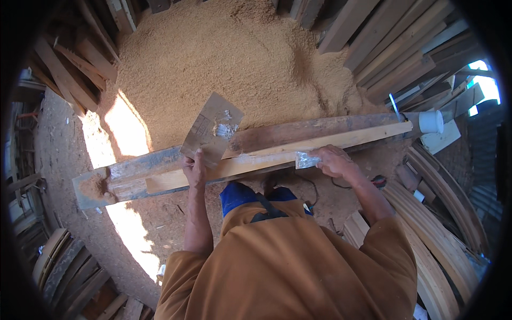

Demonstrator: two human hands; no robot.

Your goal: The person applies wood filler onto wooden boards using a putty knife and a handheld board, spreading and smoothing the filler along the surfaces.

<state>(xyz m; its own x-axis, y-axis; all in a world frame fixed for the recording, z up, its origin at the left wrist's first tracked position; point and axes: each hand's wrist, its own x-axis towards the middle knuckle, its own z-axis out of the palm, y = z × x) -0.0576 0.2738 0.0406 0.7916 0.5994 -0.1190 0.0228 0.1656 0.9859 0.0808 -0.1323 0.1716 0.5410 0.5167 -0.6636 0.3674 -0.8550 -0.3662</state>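
And here we are at the surface [136, 166], long and narrow, with the plank [352, 140] lying along it from just below nine o'clock up toward half past two! The left hand [196, 169], at nine, pinches the lower edge of a board [201, 128], thumb on the face, and the board tilts up toward ten o'clock with a dollop of white paste [226, 130] on it. Across at three, the right hand [337, 161] is closed around a scraper [305, 160], its shiny blade pointing to nine, right over the plank's near edge; whether blade meets wood, I can't tell. A pale smear [261, 158] shows on the plank between the two hands!

Out at the surface's far end, between two and three, sits a white tub [431, 122]; at the opposite end, near nine, a small brown heap [93, 186]. Sawdust [213, 64] fills twelve o'clock, timber [394, 42] leans in around half past one, and curved planks [426, 250] are stacked at four.
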